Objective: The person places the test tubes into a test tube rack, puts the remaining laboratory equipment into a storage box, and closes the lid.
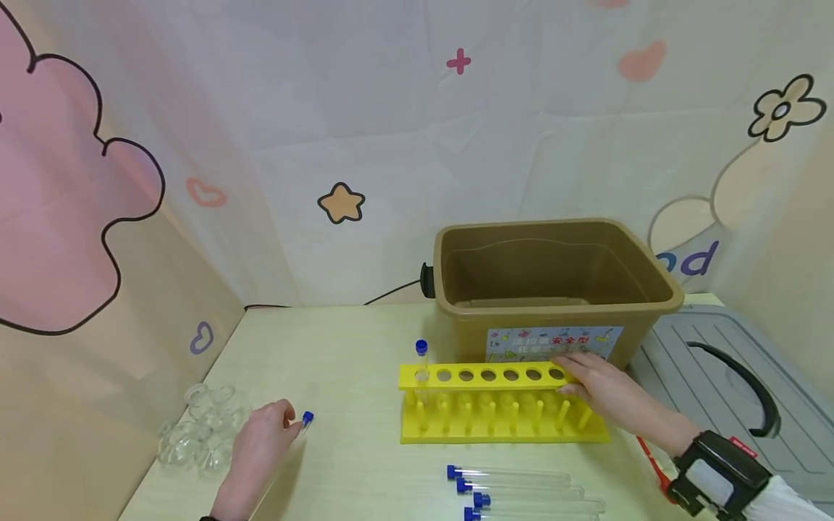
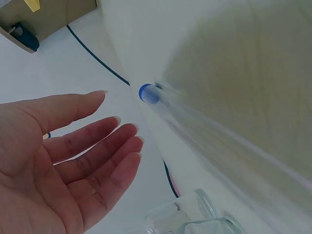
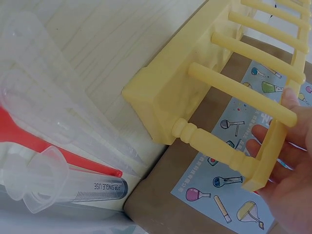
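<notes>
My left hand (image 1: 260,441) hovers beside a clear test tube with a blue cap (image 1: 308,417). In the left wrist view its fingers (image 2: 105,146) are slightly bent, and the tube (image 2: 204,141) shows apart from them. With my right hand (image 1: 606,387) I grip the right end of the yellow test tube rack's (image 1: 504,438) top bar. In the right wrist view, thumb and fingers lie on either side of that bar (image 3: 273,151). Another blue-capped test tube (image 1: 421,348) stands upright in the leftmost hole. Several capped test tubes (image 1: 521,488) lie in front of the rack.
Behind the rack stands a brown plastic bin (image 1: 560,316) with a label. Clear glassware (image 1: 202,427) is grouped at the left. A grey lid (image 1: 691,376) with a black handle (image 1: 749,383) lies at the right. Near it are a syringe (image 3: 97,188) and a red stick (image 3: 58,153).
</notes>
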Demonstrator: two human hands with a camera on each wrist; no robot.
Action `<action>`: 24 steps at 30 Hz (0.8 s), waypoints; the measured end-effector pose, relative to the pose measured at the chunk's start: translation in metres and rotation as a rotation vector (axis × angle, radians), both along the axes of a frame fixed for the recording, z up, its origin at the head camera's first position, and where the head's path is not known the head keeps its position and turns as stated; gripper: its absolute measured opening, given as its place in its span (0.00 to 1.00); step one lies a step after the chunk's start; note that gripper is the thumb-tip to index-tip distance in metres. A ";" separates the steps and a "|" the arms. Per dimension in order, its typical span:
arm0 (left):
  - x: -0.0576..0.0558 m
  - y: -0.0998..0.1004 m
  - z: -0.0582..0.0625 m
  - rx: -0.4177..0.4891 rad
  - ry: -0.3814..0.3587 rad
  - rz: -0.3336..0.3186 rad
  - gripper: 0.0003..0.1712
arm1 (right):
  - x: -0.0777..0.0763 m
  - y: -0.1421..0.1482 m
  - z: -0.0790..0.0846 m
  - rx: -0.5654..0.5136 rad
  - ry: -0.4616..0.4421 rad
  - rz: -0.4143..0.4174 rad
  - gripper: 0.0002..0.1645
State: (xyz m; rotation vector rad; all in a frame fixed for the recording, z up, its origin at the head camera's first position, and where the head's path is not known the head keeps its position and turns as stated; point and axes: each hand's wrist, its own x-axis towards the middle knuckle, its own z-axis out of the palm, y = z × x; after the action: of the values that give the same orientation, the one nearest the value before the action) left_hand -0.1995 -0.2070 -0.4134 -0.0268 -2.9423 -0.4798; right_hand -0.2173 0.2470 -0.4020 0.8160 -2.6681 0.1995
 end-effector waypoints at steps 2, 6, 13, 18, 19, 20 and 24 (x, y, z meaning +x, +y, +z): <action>-0.001 -0.001 -0.002 -0.005 -0.022 0.000 0.08 | 0.000 0.000 0.000 -0.001 -0.003 -0.003 0.26; -0.001 -0.001 -0.002 -0.012 -0.062 0.004 0.09 | 0.000 0.000 -0.001 0.004 -0.015 -0.016 0.27; -0.002 0.001 -0.005 -0.013 -0.102 -0.003 0.10 | -0.001 0.000 -0.002 0.013 -0.014 -0.020 0.27; -0.002 0.003 -0.004 -0.009 -0.153 0.013 0.10 | -0.002 0.000 -0.002 0.019 -0.015 -0.028 0.27; -0.002 0.003 -0.005 -0.006 -0.164 0.015 0.10 | -0.002 0.000 -0.002 0.020 -0.016 -0.029 0.27; -0.002 0.003 -0.005 -0.003 -0.175 0.018 0.09 | -0.002 0.000 -0.002 0.019 -0.018 -0.030 0.27; -0.001 0.003 -0.008 0.005 -0.173 0.011 0.08 | -0.001 0.000 -0.003 0.011 -0.021 -0.029 0.27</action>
State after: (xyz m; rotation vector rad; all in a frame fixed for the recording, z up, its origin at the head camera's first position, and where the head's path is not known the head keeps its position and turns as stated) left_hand -0.2009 -0.2038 -0.4213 0.0327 -3.1086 -0.5123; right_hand -0.2186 0.2475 -0.4048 0.7820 -2.7013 0.1869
